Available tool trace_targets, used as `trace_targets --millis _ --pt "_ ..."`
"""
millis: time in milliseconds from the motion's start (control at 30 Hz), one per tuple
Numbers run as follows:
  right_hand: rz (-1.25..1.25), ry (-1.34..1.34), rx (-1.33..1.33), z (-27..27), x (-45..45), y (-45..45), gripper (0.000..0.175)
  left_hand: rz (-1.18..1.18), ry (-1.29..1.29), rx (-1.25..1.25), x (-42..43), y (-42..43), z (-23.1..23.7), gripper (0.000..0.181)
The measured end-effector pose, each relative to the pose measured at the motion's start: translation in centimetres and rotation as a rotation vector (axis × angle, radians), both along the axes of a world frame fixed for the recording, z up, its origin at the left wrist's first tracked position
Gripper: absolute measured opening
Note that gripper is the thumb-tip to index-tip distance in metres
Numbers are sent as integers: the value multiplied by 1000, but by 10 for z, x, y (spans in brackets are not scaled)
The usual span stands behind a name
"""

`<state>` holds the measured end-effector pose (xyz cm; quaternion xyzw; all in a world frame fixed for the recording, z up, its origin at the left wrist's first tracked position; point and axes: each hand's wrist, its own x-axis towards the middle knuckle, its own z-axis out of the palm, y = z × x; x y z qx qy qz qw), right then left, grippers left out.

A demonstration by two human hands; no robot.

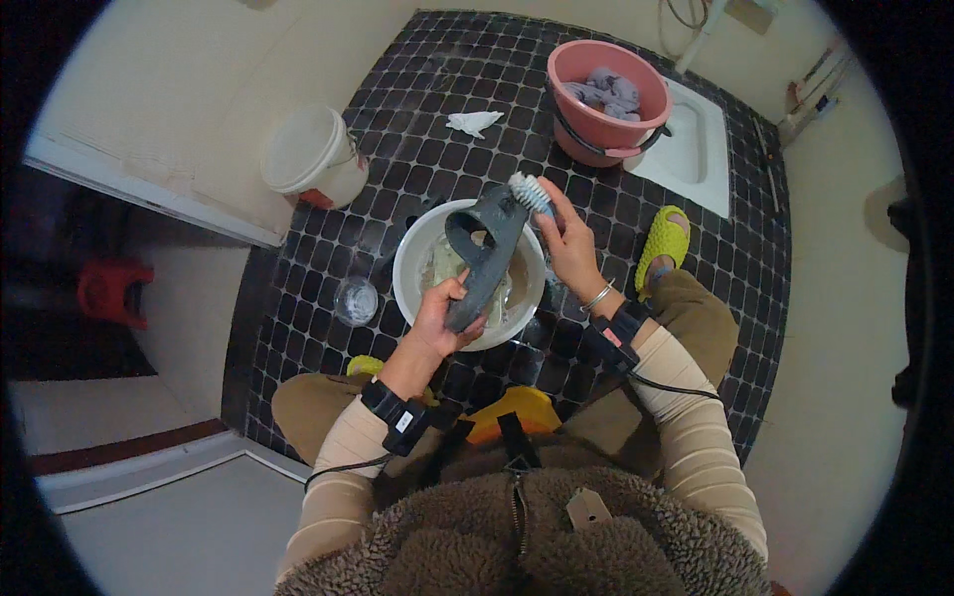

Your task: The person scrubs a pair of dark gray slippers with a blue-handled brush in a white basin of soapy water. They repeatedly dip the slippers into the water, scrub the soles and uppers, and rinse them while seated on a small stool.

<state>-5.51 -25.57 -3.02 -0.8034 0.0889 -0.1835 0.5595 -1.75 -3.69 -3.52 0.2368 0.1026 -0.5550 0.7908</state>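
A dark grey slide sandal (488, 253) is gripped at its lower end by my left hand (440, 313); it is tilted over a white basin (405, 279). My right hand (570, 242) holds a scrub brush (531, 194) with white and blue bristles, which touches the sandal's upper end. Cloudy water and something pale lie in the basin, partly hidden behind the sandal. Just left of the basin, a small clear bowl (356, 301) with whitish contents sits on the tiled floor.
A pink bucket (611, 134) holding grey cloth stands beside a white squat toilet (700, 156). A lidded white plastic bucket (317, 160) is by the left wall. A crumpled white cloth or tissue (474, 123) lies on the dark tiles. A yellow stool (522, 410) is beneath me.
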Motion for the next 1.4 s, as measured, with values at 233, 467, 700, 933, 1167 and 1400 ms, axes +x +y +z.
trace_targets --millis 233,467,700,933,1167,1400 --pt "71 117 790 13 1 7 79 27 -165 7 -1 -8 12 65" --pt "19 47 586 20 -5 32 99 144 -554 335 -2 -13 13 75" --pt "45 -145 571 13 -7 50 94 307 -813 640 13 -20 5 49" --pt "25 -220 481 16 -7 54 91 518 -62 112 17 -31 19 32" --pt "108 -152 212 -1 -20 76 81 685 -16 -37 35 -41 32 39" --pt "-79 -108 -65 25 0 73 45 698 -80 -22 28 -35 27 32"
